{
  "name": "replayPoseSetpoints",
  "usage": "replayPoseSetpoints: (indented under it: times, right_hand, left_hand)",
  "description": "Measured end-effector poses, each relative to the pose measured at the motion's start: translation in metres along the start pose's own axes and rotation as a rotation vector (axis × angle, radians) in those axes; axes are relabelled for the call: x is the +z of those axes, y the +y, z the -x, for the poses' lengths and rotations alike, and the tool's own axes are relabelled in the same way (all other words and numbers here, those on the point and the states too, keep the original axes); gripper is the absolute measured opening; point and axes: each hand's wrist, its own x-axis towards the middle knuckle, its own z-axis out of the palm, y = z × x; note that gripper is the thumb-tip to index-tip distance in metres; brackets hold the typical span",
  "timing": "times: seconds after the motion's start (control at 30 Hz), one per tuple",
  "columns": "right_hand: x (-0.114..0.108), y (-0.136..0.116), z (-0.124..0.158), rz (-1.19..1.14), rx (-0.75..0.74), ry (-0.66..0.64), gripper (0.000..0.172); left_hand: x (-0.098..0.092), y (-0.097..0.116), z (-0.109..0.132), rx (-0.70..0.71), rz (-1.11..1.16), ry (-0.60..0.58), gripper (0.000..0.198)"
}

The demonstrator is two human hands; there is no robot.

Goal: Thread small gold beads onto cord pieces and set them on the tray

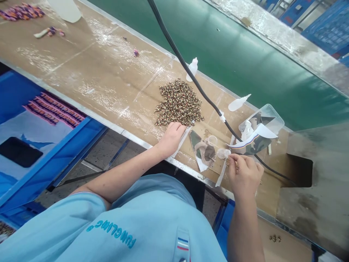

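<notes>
Curling together at the fingertips, the right hand (pixel 247 178) is working above the table (pixel 114 72); small gold-coloured pieces (pixel 228 162) are showing by the thumb, though what the fingers are gripping one cannot tell.

Small clear plastic item (pixel 223 153): sitting just beside the right fingertips.

Left hand (pixel 171 140): resting with bent fingers at the near edge of a heap of small gold-and-dark pieces (pixel 178 102); whether it is gripping any, one cannot tell.

White strip (pixel 181 142): lying beside the left hand.

Camouflage fabric scraps (pixel 205 151): lying between the two hands.

Clear plastic tub (pixel 279 118): standing beyond the right hand, holding further camouflage pieces; a curved camouflage piece with a white face (pixel 252 143) is leaning out over its near side.

White squeeze bottles, two: one (pixel 193 67) standing behind the heap, the other (pixel 239 103) lying nearer the tub.

Black cable (pixel 180 58): crossing above the table, with a white tie around it.

Green surface (pixel 245 72): running along the table's far side.

Blue crate (pixel 51 167): sitting left of the person, carrying a black phone (pixel 21 151) and pink-and-purple strips (pixel 54 109).
</notes>
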Motion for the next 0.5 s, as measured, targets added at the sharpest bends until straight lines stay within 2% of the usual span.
replayPoseSetpoints:
  times: [0.17, 0.3, 0.5]
  right_hand:
    - [-0.001, 0.0, 0.0, 0.016, 0.027, -0.04, 0.021]
    - [-0.003, -0.001, -0.002, 0.028, -0.006, -0.027, 0.018]
    - [-0.006, -0.002, -0.004, 0.016, -0.028, 0.002, 0.018]
  left_hand:
    - [0.001, -0.001, 0.001, -0.011, 0.029, -0.004, 0.022]
    - [-0.001, -0.001, 0.0, -0.046, 0.081, -0.003, 0.024]
    - [-0.013, 0.004, 0.0, -0.125, 0.286, 0.049, 0.023]
